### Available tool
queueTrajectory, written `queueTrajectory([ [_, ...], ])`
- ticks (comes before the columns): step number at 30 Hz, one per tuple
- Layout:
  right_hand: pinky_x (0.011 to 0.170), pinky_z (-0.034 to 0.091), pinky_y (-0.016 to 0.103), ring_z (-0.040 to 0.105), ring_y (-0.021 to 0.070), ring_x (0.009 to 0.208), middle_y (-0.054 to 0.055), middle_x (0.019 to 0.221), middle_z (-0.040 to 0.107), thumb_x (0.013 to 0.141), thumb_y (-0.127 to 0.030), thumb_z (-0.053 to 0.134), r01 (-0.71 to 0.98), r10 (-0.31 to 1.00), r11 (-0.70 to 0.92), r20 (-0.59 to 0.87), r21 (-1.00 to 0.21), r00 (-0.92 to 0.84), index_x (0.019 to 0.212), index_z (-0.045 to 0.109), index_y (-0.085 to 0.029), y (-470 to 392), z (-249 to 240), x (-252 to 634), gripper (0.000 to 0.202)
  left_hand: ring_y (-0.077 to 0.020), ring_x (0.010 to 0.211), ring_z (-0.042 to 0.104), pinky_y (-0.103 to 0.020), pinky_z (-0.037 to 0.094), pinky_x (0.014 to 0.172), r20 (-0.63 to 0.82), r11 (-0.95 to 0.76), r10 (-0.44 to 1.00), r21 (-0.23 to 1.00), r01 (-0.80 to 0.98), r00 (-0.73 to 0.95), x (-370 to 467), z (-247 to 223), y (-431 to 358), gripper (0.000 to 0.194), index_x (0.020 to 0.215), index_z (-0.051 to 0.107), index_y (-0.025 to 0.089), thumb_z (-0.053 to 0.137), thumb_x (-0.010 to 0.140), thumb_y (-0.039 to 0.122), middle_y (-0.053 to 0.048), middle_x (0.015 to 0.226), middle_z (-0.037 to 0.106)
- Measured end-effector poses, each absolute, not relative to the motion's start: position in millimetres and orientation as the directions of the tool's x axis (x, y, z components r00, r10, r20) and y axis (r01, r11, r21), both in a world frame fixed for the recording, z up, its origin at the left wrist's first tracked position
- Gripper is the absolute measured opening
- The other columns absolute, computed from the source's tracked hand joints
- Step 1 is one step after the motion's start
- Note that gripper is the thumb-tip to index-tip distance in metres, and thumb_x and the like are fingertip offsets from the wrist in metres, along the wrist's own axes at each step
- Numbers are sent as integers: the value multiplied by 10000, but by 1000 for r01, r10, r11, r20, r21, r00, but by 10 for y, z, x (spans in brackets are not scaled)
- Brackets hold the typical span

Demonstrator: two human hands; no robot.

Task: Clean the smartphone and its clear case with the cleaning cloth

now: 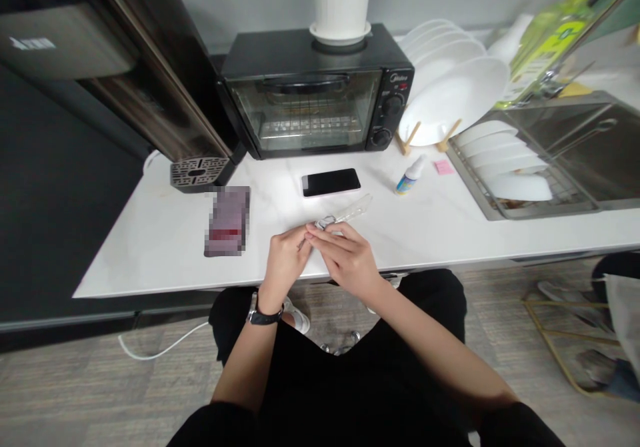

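A pair of eyeglasses (356,208) with a clear temple arm is held between my two hands near the counter's front edge. My left hand (289,255), with a watch on its wrist, is closed on the near side of the glasses. My right hand (347,255) pinches them from the right, its fingertips meeting those of the left. Fingers cover most of the lenses and frame. Just beyond lies a black-screened phone (331,183). A small spray bottle (410,176) with a white top stands upright to the right.
On the white counter (165,253), a blurred-out purple item (228,221) lies left. Behind stand a drinks machine (165,73) and a toaster oven (310,110) bearing a white pot (342,0). Racked plates (455,100), a pink slip (443,167) and a sink (575,200) are right.
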State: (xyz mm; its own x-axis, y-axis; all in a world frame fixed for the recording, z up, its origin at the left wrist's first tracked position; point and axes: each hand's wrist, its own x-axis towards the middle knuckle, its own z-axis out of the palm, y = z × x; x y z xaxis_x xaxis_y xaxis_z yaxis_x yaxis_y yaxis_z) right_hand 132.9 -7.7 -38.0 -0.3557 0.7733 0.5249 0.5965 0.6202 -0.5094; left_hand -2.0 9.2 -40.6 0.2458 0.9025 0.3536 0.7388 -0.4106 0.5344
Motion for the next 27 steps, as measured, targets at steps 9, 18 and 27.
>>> queueTrajectory([
  [9, 762, 407, 385, 438, 174, 878, -69, 1031, 473, 710, -86, 377, 679, 808, 485, 579, -552, -106, 966, 466, -310, 370, -354, 1952, 351, -139, 821, 520, -264, 409, 744, 349, -415, 907, 644, 643, 235, 23, -417, 103, 223, 919, 504, 207, 378, 736, 189, 7, 912, 563],
  [18, 785, 389, 367, 417, 167, 900, -22, 1070, 449, 722, -93, 358, 690, 814, 467, 573, -554, -91, 993, 463, -252, 246, -384, 1797, 331, -123, 826, 513, -234, 394, 748, 345, -415, 907, 644, 642, 240, 37, -400, 90, 227, 925, 499, 201, 383, 733, 174, 8, 919, 560],
  [27, 836, 361, 350, 360, 184, 987, -49, 1156, 339, 716, -99, 364, 585, 745, 648, 569, -489, -350, 1116, 329, -246, -83, -503, 1242, 428, -131, 604, 520, -224, 386, 555, 329, -399, 911, 554, 731, 248, -29, -399, 90, 171, 694, 532, 133, 369, 722, 177, -49, 656, 582],
])
